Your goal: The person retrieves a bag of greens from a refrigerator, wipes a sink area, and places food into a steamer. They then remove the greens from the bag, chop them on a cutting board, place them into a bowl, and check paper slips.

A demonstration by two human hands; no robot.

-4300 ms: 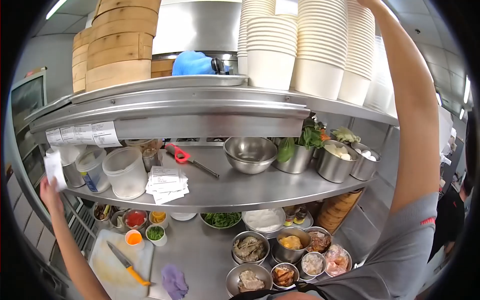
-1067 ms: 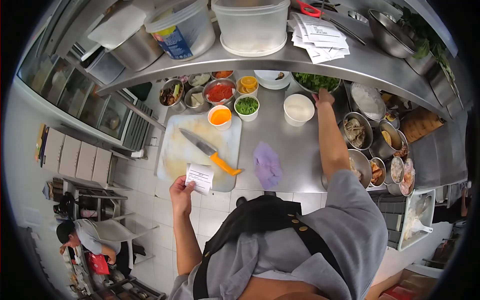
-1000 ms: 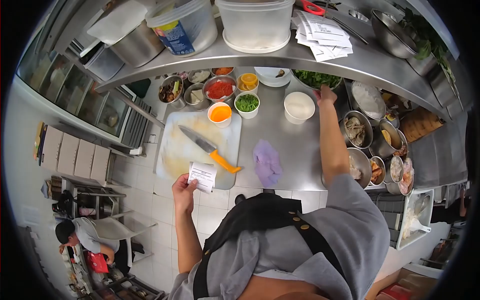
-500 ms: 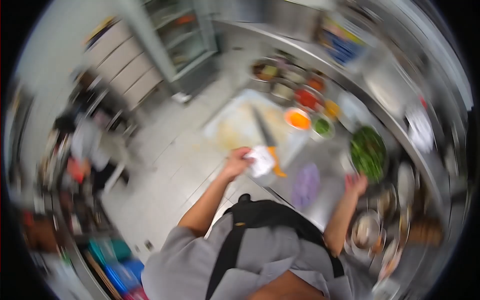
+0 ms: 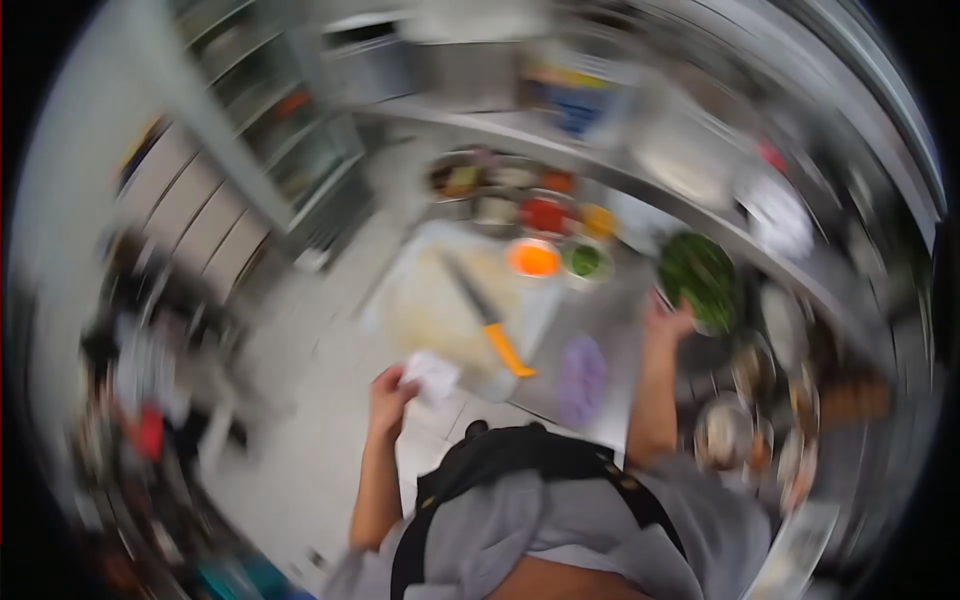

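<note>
My left hand (image 5: 391,398) grips a crumpled white cloth or paper (image 5: 432,377) by its edge, beside the near left corner of the cutting board. My right hand (image 5: 668,318) is at the near left rim of a bowl of green leaves (image 5: 698,280); motion blur hides its fingertips. A knife with an orange handle (image 5: 508,350) lies across the stained white cutting board (image 5: 410,300). On the steel counter (image 5: 610,310) between my hands lies a purple cloth or bag (image 5: 582,380).
Behind the board stand bowls of orange food (image 5: 534,258), chopped greens (image 5: 585,261) and red food (image 5: 547,213). A steel shelf (image 5: 480,122) with containers runs above. More bowls (image 5: 724,434) are at the right. Another person (image 5: 150,375), blurred, is at the far left.
The view has turned, shifting the counter leftward. My left hand has drawn back from the knife handle with the white item. My right hand has come closer to the leaves' bowl.
</note>
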